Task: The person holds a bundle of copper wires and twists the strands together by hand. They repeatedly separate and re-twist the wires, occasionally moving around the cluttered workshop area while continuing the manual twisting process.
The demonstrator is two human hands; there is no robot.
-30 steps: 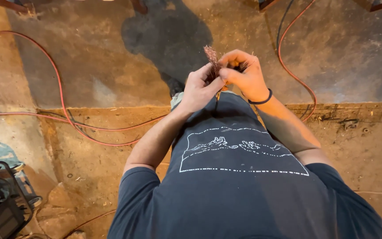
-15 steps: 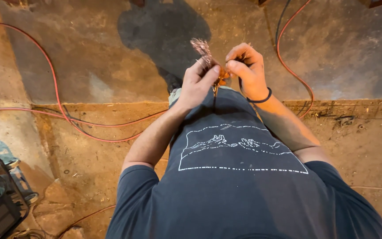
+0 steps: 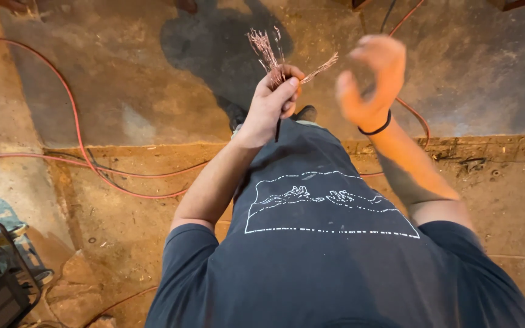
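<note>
Above the floor, chest height: both my hands raised in front of me.
Left hand [image 3: 273,104]: clenched around a bundle of bare copper strands [image 3: 273,56], ends splayed upward.
Right hand [image 3: 372,78]: motion-blurred, apart from the bundle; grip cannot be told.
Floor [image 3: 123,91]: orange cord [image 3: 80,143] looping across, left of me.

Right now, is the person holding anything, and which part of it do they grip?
The left hand grips a bundle of thin coppery wire strands at its lower end, the frayed tips fanning out above. The right hand is blurred and seems empty.
</note>
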